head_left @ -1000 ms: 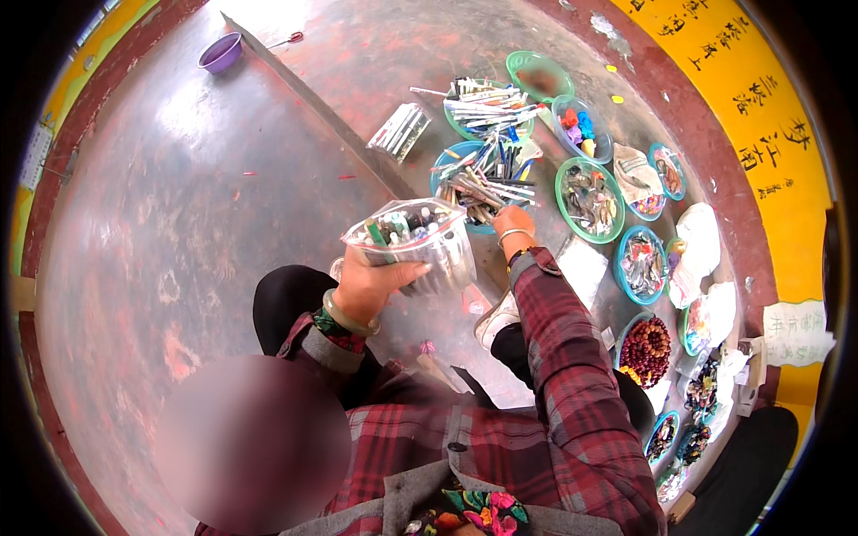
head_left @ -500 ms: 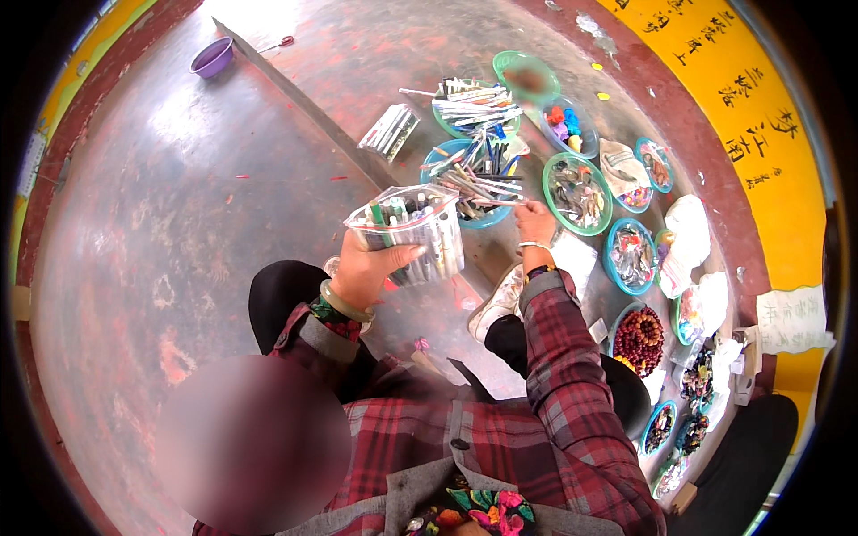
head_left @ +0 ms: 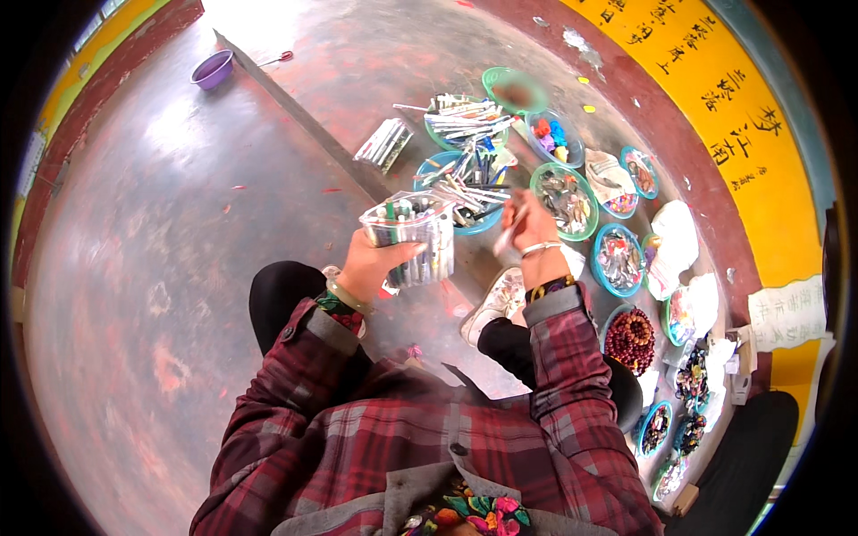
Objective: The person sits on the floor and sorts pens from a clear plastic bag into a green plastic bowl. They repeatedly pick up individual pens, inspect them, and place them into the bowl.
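Left hand (head_left: pixel 371 265): wrapped around the clear pen container (head_left: pixel 413 238), holding it upright
Right hand (head_left: pixel 529 223): pinching a white pen (head_left: pixel 506 239), just right of the container
Blue bowl (head_left: pixel 465 186): pen-filled, just beyond the container

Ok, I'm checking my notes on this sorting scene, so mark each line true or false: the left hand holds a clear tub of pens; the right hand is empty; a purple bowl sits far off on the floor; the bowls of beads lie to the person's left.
1. The left hand holds a clear tub of pens. True.
2. The right hand is empty. False: its fingers hold a slim white pen.
3. A purple bowl sits far off on the floor. True.
4. The bowls of beads lie to the person's left. False: they run along the right, such as the bowl of dark red beads near the yellow wall.
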Demonstrator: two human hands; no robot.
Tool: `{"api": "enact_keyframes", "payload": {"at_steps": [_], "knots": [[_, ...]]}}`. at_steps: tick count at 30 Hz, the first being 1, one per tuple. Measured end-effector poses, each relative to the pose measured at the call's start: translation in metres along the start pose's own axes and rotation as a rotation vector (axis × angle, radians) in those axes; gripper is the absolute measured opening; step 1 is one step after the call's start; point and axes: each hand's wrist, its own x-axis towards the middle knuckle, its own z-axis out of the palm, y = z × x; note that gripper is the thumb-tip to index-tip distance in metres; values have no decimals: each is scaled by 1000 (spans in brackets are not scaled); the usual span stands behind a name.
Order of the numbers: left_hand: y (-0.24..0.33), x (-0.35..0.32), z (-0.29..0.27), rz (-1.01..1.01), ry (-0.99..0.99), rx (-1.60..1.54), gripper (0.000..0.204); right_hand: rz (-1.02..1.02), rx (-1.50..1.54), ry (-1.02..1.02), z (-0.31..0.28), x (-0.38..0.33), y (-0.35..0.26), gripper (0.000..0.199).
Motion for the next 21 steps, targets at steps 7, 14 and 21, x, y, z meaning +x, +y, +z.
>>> {"api": "enact_keyframes", "payload": {"at_steps": [7,14,21], "knots": [[-4,-2,-5,-121,39,-67,32,193,-430,-334,35,-42,-7,30],[-8,0,0,-210,62,-113,31,541,-1203,-209,-12,-127,-22,25],[-15,-1,4,-331,-7,-80,32,309,-711,-296,-44,-138,-57,47]]}}
